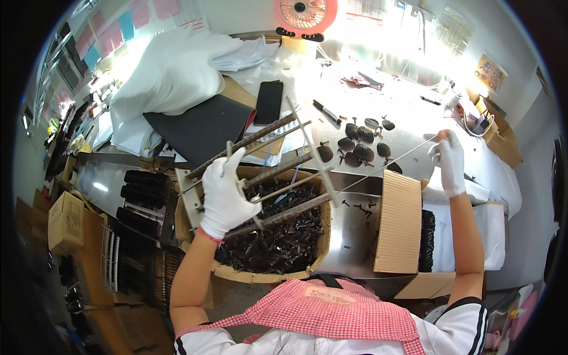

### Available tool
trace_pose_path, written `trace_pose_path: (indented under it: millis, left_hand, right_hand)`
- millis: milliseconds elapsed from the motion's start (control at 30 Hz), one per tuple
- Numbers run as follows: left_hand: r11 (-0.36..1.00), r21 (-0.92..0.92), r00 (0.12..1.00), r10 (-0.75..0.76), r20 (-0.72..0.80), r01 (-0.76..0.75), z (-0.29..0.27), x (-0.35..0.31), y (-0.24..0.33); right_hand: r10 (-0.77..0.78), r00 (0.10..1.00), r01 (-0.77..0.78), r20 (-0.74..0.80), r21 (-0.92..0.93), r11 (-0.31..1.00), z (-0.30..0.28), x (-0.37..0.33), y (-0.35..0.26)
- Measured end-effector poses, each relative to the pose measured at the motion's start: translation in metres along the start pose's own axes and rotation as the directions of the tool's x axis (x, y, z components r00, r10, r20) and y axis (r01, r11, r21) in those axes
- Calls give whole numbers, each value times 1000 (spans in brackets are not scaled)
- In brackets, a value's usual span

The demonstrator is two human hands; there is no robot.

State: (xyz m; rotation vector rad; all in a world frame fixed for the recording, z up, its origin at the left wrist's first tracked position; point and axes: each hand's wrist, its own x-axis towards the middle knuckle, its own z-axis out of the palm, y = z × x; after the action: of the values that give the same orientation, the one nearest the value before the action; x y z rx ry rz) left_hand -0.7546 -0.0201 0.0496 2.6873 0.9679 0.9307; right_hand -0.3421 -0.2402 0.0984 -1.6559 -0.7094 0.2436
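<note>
My left hand [223, 195], in a white glove, grips a long metal rack [260, 135] with parallel bars between end plates. The rack is tilted over a cardboard box [326, 245] filled with small black plastic pieces [269, 251]. Out to the right, my right hand [451, 163], gloved too, pinches the orange-red end of a thin metal rod [384, 166]. The rod slants down to the left, its far tip at the rack's right end; whether it is inside the rack I cannot tell. Dark oval lenses [362, 154] lie on the table beyond the rod.
An upright cardboard flap [397, 222] stands right of the parts box, beside white wrapping. Loose black bits [361, 207] lie between. A phone [269, 102], a marker [326, 112] and a black folder [195, 127] are behind the rack. Racks of black pieces [145, 189] sit at left.
</note>
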Motion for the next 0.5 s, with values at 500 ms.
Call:
trace_pose_path:
  millis: [500]
  left_hand:
    - [982, -3, 959, 184, 215, -188, -7, -40, 6]
  right_hand:
    - [31, 780, 44, 625, -104, 994, 157, -34, 17]
